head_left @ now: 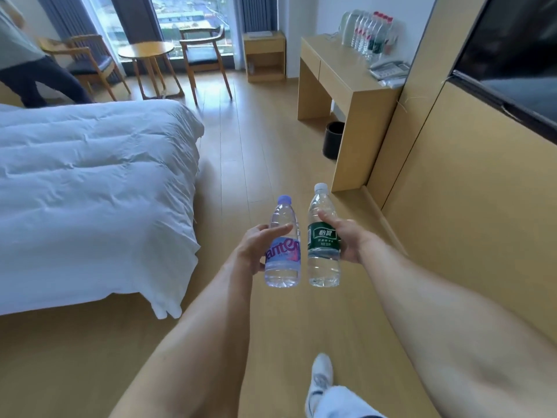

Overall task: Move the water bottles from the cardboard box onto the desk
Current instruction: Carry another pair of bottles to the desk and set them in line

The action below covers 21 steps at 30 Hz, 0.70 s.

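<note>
1. My left hand (256,247) curls round a purple-capped bottle (282,245) — pink label lettering reads "ante", partly hidden.
2. My right hand (346,241) grips a green-labelled bottle (323,236) with Chinese characters, upright, just beside the other.
3. The desk (346,73) stands well beyond both hands — a row of bottles (372,34) on it.

We hold two bottles upright over the floor (271,164), side by side and just apart: the left bottle (282,251) in our left grip (256,248), the right bottle (323,245) in our right grip (343,239). The bed (90,191) lies to our left. The bench (346,82) stands ahead on the right against the wall, with a row of bottles (372,34) and a phone (388,69) on it and a bin (333,140) beneath. A round table (146,51) sits between two chairs (203,58) at the far window.
</note>
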Each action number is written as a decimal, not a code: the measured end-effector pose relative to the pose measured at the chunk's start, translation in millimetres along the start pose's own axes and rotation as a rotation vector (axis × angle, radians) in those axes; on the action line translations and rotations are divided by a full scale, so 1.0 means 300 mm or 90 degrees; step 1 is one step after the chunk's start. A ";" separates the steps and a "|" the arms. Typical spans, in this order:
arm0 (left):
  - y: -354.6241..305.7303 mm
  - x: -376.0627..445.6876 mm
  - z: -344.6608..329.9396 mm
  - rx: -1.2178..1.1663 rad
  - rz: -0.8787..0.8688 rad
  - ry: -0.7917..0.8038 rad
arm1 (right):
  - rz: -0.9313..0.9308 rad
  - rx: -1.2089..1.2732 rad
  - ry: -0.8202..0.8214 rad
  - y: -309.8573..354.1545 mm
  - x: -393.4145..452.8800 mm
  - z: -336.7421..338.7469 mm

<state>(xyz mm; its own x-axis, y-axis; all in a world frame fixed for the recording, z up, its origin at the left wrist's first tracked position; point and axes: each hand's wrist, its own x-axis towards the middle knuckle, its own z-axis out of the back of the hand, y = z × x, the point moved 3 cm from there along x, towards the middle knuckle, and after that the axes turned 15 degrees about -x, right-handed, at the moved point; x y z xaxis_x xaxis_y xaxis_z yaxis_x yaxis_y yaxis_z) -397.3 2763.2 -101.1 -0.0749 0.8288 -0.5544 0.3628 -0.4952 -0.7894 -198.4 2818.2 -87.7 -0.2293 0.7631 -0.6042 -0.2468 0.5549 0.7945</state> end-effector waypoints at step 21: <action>-0.787 1.058 0.015 0.031 0.008 -0.088 | -0.006 -0.036 0.085 0.812 1.097 0.060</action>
<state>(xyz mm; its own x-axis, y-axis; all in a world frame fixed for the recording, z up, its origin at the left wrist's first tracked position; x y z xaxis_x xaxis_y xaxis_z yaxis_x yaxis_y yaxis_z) -510.9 3142.0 -91.9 -0.1992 0.7806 -0.5924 0.3186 -0.5201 -0.7925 -317.0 3210.4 -92.0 -0.3493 0.7048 -0.6175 -0.3009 0.5397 0.7862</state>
